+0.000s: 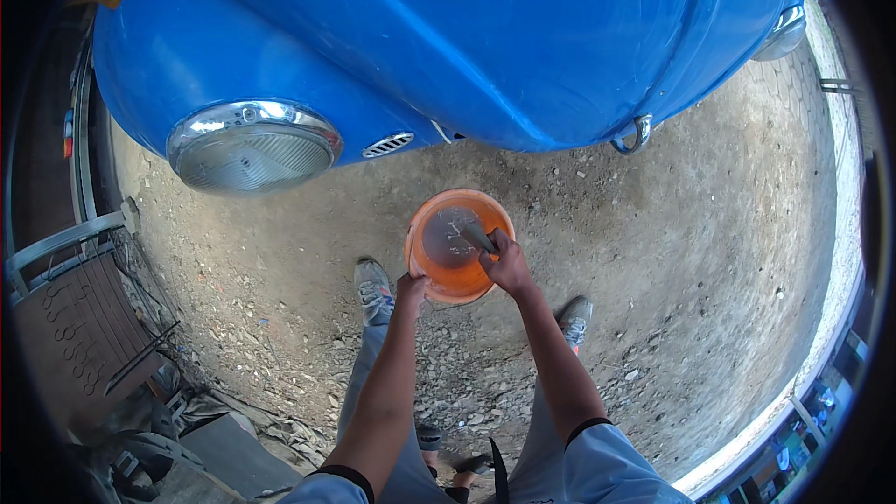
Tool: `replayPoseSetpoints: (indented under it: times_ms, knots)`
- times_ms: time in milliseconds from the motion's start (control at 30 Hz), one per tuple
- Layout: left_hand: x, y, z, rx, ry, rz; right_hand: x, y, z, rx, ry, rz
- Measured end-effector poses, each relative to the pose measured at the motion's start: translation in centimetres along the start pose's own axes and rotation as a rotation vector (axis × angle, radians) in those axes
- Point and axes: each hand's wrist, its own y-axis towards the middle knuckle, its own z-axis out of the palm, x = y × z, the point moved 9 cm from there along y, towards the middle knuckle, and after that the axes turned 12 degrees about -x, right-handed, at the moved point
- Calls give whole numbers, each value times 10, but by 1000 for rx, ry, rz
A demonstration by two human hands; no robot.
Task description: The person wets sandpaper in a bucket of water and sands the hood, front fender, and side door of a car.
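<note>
- Left hand (412,287) grips the rim of an orange bowl (457,282).
- Right hand (507,263) is closed around a grey tool (477,238) inside the bowl.
- A blue car (448,37) sits just beyond.

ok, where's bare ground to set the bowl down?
Open dirt lies right of the orange bowl, between the blue car and the right shoe. Another patch sits between the headlight and the left shoe. Lower left is crowded with junk. The left hand grips the rim; the right hand holds a tool inside.
</note>
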Motion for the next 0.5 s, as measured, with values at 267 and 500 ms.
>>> replayPoseSetpoints:
  times_ms: [267,500]
  knots:
    - [30,84,-23,-71,311,-23,-31,-9,-5,-108,488,363]
    - [5,80,-108,-359,431,114,37,-20,4,-77,768,548]
